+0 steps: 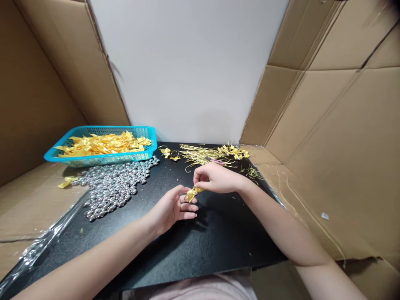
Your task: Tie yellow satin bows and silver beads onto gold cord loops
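Observation:
A small yellow ribbon bow [192, 193] is held between both hands over the middle of the black table top [200, 246]. My left hand [171, 207] has its fingers curled around the bow's lower end. My right hand [214, 178] pinches the bow's upper end from above. Both hands meet just in front of a bundle of thin gold strings [198, 154].
A blue basket [137, 157] full of yellow ribbon bows stands at the back left. A heap of silver bells [114, 185] lies beside it. Finished yellow bows [234, 151] sit at the back right. Cardboard walls close in both sides; a white wall is behind.

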{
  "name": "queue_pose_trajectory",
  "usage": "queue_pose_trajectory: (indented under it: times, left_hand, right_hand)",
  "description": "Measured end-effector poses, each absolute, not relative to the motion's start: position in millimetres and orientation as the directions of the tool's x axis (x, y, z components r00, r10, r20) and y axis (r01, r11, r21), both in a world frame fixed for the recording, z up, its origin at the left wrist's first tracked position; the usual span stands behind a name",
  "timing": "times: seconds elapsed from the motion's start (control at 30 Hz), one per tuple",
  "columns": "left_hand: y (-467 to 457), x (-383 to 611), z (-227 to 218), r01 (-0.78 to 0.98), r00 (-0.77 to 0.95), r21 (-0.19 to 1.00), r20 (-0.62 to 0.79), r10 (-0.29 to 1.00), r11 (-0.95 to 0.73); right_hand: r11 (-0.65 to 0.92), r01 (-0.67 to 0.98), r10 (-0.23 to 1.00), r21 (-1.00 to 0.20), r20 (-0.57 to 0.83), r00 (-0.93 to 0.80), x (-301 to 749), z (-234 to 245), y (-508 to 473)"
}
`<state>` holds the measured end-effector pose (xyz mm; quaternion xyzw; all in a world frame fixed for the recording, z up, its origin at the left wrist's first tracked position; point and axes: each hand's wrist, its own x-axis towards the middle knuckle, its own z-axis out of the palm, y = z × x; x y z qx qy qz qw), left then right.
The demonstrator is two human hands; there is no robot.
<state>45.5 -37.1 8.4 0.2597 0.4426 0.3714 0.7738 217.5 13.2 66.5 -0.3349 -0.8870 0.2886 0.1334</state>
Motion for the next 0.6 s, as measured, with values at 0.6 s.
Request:
queue_pose_trajectory:
  times: [0.6]
  left_hand:
    - [-37, 46, -2, -0.277, 0.222, 0.928, -0.19, 0.956, 0.249]
  right_hand:
    - [0.655, 0.507, 0.651, -0.56, 0.08, -0.754, 216, 75, 4]
